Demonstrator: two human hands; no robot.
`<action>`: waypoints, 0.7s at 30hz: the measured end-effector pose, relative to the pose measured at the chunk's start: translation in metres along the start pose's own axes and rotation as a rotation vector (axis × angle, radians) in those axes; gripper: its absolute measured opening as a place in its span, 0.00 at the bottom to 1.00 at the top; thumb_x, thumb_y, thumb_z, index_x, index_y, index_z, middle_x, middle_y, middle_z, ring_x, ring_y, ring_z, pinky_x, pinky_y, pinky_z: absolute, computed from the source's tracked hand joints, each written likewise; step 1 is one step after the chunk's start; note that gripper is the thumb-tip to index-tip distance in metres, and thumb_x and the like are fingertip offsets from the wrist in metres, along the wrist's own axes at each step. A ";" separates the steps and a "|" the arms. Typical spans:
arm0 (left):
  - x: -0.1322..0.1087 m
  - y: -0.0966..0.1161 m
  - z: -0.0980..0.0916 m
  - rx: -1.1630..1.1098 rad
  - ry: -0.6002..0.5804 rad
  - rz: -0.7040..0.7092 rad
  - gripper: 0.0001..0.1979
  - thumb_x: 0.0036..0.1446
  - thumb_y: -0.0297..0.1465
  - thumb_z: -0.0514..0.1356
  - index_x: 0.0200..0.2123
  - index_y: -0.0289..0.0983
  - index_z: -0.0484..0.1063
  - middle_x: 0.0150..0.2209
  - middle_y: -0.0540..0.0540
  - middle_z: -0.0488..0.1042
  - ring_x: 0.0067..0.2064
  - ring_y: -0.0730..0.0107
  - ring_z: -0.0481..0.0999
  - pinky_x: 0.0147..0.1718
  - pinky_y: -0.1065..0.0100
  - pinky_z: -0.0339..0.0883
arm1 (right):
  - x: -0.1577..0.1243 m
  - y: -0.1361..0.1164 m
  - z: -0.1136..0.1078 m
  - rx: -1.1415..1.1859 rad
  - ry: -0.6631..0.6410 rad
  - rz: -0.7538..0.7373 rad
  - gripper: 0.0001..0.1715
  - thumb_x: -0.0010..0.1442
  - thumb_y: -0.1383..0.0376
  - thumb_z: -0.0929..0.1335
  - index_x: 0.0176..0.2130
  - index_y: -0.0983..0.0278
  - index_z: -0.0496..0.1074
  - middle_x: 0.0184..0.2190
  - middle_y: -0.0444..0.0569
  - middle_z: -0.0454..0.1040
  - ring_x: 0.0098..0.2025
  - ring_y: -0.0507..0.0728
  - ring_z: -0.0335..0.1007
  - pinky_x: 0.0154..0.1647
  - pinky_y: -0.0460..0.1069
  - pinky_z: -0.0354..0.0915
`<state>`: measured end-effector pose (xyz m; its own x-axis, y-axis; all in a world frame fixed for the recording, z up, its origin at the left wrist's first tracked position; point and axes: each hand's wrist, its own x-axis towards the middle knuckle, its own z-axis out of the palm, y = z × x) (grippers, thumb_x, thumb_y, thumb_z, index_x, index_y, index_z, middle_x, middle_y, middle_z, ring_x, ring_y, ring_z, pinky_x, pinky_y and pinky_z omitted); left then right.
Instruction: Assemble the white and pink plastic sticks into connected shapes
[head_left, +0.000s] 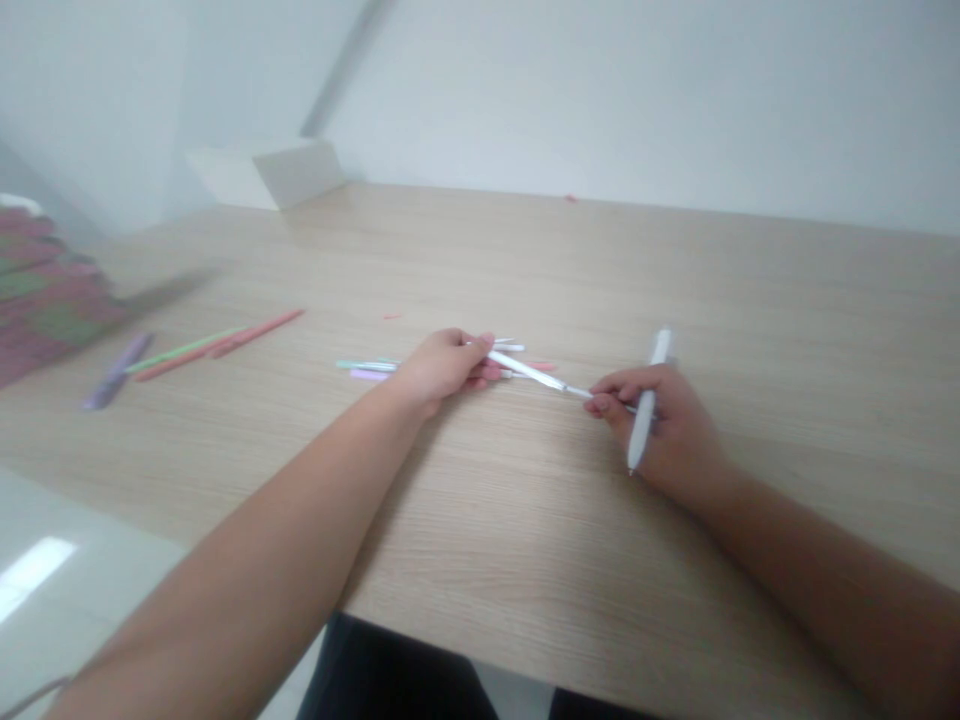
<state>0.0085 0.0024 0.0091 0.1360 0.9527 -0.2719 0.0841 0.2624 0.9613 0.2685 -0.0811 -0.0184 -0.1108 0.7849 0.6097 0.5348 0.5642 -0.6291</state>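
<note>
My left hand [447, 366] is closed around a small bundle of thin pen parts [367, 368], pale green, lilac and white, whose ends stick out on both sides of the fist. One thin white refill [534, 374] runs from that fist to my right hand [664, 430]. My right fingertips pinch the refill's tip, and a white pen barrel [648, 402] is tucked between the same fingers, pointing away from me. Both hands rest on the light wooden table [525, 520].
Further left on the table lie a pink pen [255, 329], a green pen [184, 350] and a lilac pen [118, 371]. A pink and green patterned thing [37, 290] sits at the left edge. A white box [270, 172] stands at the back against the wall.
</note>
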 end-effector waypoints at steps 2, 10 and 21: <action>0.001 -0.001 -0.001 -0.018 -0.010 -0.012 0.14 0.70 0.35 0.60 0.32 0.33 0.74 0.28 0.45 0.80 0.26 0.78 0.76 0.27 0.76 0.71 | 0.001 -0.002 0.000 -0.004 0.009 0.005 0.13 0.65 0.64 0.74 0.37 0.56 0.64 0.36 0.45 0.81 0.36 0.59 0.79 0.35 0.55 0.71; 0.000 -0.003 -0.001 -0.027 -0.042 -0.011 0.14 0.68 0.38 0.63 0.33 0.34 0.73 0.29 0.44 0.81 0.28 0.76 0.77 0.30 0.74 0.72 | 0.000 -0.007 0.001 0.035 -0.014 0.081 0.13 0.65 0.60 0.74 0.37 0.54 0.65 0.37 0.47 0.82 0.35 0.61 0.79 0.32 0.57 0.72; -0.007 -0.005 -0.001 0.231 -0.234 0.126 0.20 0.65 0.46 0.64 0.29 0.36 0.69 0.25 0.49 0.75 0.23 0.77 0.71 0.24 0.72 0.64 | 0.000 -0.004 0.001 0.033 0.031 0.038 0.11 0.69 0.60 0.70 0.41 0.54 0.62 0.37 0.47 0.77 0.30 0.57 0.71 0.29 0.55 0.68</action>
<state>0.0058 -0.0049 0.0067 0.3797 0.9074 -0.1800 0.2697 0.0776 0.9598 0.2657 -0.0830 -0.0163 -0.0651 0.7978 0.5995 0.5102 0.5429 -0.6671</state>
